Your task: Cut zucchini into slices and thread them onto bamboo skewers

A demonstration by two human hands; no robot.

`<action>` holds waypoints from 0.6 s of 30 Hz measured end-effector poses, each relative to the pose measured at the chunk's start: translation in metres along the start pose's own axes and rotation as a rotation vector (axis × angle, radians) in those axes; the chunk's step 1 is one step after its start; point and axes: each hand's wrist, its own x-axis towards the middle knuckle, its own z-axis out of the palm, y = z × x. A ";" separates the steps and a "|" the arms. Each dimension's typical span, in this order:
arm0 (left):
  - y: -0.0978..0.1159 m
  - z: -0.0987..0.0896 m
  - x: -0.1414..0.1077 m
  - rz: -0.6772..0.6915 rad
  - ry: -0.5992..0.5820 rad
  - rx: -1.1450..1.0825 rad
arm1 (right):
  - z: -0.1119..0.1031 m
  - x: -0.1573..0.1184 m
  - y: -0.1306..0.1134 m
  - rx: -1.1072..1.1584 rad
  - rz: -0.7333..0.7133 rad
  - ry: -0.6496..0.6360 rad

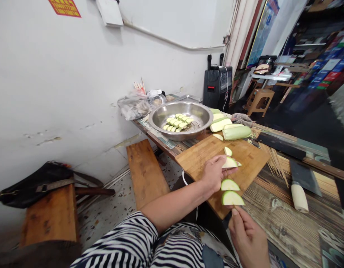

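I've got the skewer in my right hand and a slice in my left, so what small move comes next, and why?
I'd probably ease the slice in your left hand down the skewer: it's at the upper end, bare stick shows between it and the two threaded slices, and your right hand steadies the lower end.

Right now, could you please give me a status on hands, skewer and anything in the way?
Left hand holding a pale slice. Right hand gripping the skewer at its near end, two slices threaded. Cutting board close by; no obstruction visible.
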 end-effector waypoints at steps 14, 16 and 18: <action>-0.016 -0.007 -0.003 0.011 0.029 0.049 | -0.001 0.003 0.004 -0.045 -0.042 0.033; -0.020 -0.007 -0.005 0.007 0.019 0.051 | -0.002 0.004 0.003 -0.059 -0.036 0.035; -0.021 -0.007 -0.005 0.001 0.012 0.054 | -0.003 0.005 0.003 -0.080 -0.037 0.035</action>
